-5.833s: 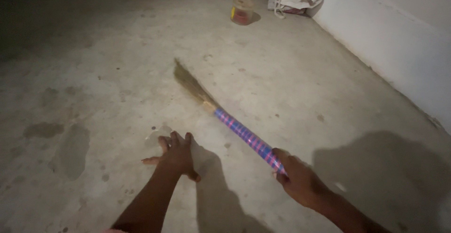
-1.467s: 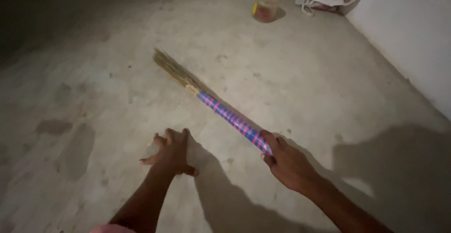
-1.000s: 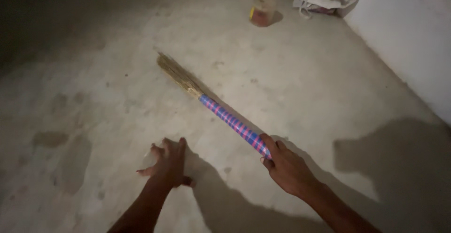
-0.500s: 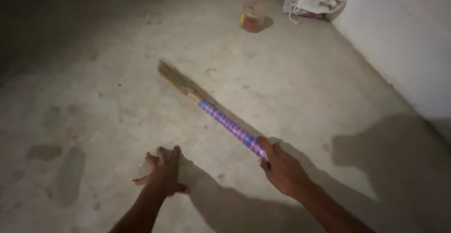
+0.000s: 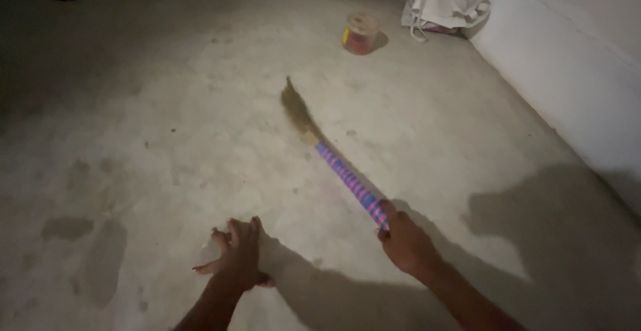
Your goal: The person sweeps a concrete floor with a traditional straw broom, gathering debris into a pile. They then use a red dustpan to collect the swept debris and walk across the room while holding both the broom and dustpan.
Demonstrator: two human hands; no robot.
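A right hand (image 5: 407, 244) grips a straw broom with a pink-and-blue banded handle (image 5: 350, 183) over a grey concrete floor (image 5: 167, 137).

Its fingers are wrapped round the handle's end; the brown bristles reach away ahead of the knuckles. The left hand (image 5: 237, 259) rests beside it, fingers spread flat. A small lidded plastic jar (image 5: 360, 33) and a white cloth bag (image 5: 441, 1) sit far beyond the fingertips.

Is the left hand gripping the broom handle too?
No, only the right hand holds the broom; the left hand is spread open above the concrete floor.
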